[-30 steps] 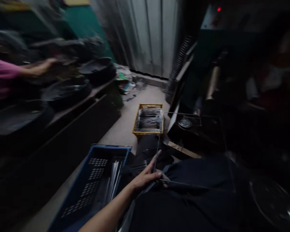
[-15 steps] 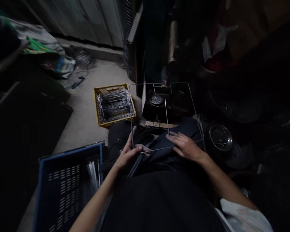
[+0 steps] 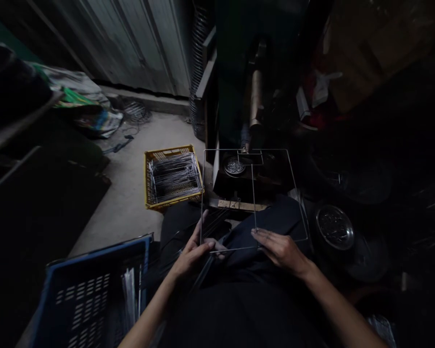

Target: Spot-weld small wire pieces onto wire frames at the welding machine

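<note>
A large rectangular frame of thin metal wire (image 3: 202, 181) stretches out above my lap, between both hands. My left hand (image 3: 193, 251) grips its near left corner, thumb over the near wire and forefinger stretched along the left side. With its fingertips pinched together, my right hand (image 3: 280, 249) holds a straight metal rod (image 3: 253, 198) at its near end, where it meets the near wire. The rod's far end reaches a small U-shaped wire piece (image 3: 238, 158) at the frame's far side. That far side lies under a machine's metal tip (image 3: 245, 147).
A yellow crate (image 3: 147, 181) of bent wire pieces stands on the floor ahead left. A blue crate (image 3: 45, 290) with metal strips is at my left. Small metal parts fill a round dish (image 3: 235, 166) by the machine and a bowl (image 3: 334, 227) at right.
The view has tilted up, so everything sits lower in the picture. The rod's far end has closed the small gap to the U-shaped piece. Both hands keep their holds.
</note>
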The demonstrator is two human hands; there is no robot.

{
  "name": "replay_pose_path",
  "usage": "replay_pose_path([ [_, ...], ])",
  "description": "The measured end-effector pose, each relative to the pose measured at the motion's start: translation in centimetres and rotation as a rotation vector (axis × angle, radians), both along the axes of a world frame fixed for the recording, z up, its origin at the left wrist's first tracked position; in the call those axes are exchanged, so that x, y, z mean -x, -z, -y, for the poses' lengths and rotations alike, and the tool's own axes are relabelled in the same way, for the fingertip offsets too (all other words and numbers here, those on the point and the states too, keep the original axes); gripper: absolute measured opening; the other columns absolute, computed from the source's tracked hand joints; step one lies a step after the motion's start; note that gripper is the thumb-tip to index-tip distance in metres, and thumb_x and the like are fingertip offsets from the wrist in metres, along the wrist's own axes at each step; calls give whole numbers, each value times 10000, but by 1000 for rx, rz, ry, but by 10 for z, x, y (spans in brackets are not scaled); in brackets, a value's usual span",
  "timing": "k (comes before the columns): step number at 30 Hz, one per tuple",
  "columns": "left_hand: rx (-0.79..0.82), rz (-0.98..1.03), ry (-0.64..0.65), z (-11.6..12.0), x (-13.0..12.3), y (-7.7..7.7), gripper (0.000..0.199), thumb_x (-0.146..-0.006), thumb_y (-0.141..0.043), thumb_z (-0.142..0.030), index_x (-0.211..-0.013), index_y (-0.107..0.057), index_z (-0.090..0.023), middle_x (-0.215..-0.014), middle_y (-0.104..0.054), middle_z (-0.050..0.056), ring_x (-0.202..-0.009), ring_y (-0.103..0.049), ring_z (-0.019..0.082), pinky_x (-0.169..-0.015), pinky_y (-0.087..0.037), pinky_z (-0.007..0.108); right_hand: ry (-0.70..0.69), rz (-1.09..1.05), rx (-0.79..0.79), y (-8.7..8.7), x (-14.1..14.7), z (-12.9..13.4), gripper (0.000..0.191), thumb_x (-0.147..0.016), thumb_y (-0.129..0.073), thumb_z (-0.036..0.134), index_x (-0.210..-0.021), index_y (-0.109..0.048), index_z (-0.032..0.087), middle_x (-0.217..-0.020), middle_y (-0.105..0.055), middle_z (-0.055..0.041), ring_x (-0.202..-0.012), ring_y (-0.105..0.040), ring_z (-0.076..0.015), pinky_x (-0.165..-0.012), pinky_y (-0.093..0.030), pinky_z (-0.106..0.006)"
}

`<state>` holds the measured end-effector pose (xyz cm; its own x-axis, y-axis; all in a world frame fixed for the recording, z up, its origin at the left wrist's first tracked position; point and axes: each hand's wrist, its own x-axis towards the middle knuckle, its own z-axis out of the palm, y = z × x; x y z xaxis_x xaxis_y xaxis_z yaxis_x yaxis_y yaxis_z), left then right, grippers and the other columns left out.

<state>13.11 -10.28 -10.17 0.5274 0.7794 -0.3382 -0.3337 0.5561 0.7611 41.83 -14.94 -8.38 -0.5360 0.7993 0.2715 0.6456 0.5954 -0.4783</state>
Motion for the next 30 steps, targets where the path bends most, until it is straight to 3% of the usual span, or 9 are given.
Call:
replay_pose_path([
  [7,-13,-11,23,-7,2,4,1028,-874,-633,-264,-1505,178,-272,-799,-740,102,-660,-689,234,-613,-502,307,-3,16,10,-1,-1,-5,507,-942,-519,121,-1442,-435,133,-1347,-571,-117,-1245,-545,-204,-1047,-491,-335],
  [30,38,-29,20,-10,8,10,1034,-897,-588,-272,-1459,280,-255,-776,-725,88,-656,-673,220,-574,-477,267,-47,59,-19,11,-2,-8,471,-963,-439,105,-1433,-420,84,-1345,-570,-138,-1272,-517,-180,-1053,-473,-296],
])
